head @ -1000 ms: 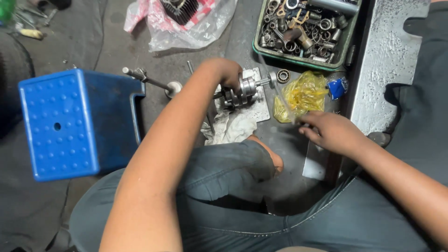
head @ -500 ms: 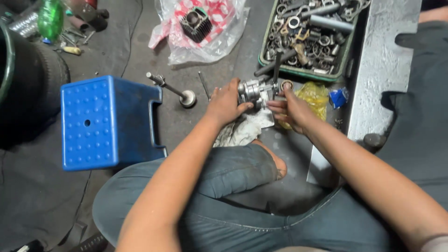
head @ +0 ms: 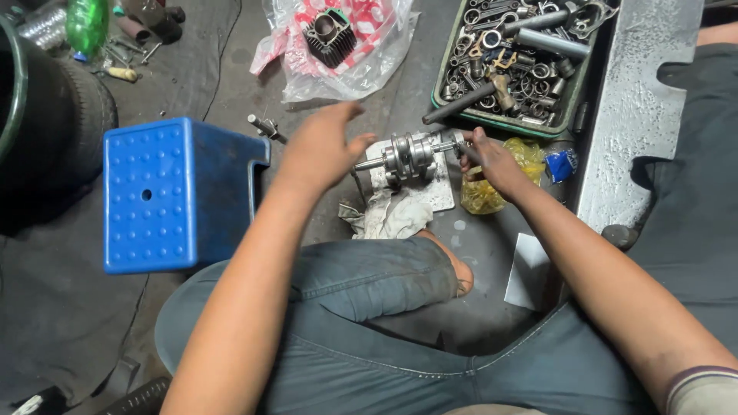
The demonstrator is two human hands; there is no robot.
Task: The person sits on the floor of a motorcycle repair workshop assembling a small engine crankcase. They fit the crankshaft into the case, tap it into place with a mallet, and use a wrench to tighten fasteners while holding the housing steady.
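Left hand (head: 319, 150): blurred; its fingers cannot be told apart.
Crankshaft (head: 407, 156): its right shaft end is hidden under the right hand (head: 488, 160).
Yellow bag (head: 492, 192): partly covered by the right hand; contents cannot be told.
Green tray (head: 507, 119): beyond the right hand, cut off at the top edge; its small parts are too crowded to tell singly.
Tyre (head: 54, 131): well left of the left hand, cut off at the left edge.

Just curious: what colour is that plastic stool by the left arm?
Blue, seen in the head view: the stool.
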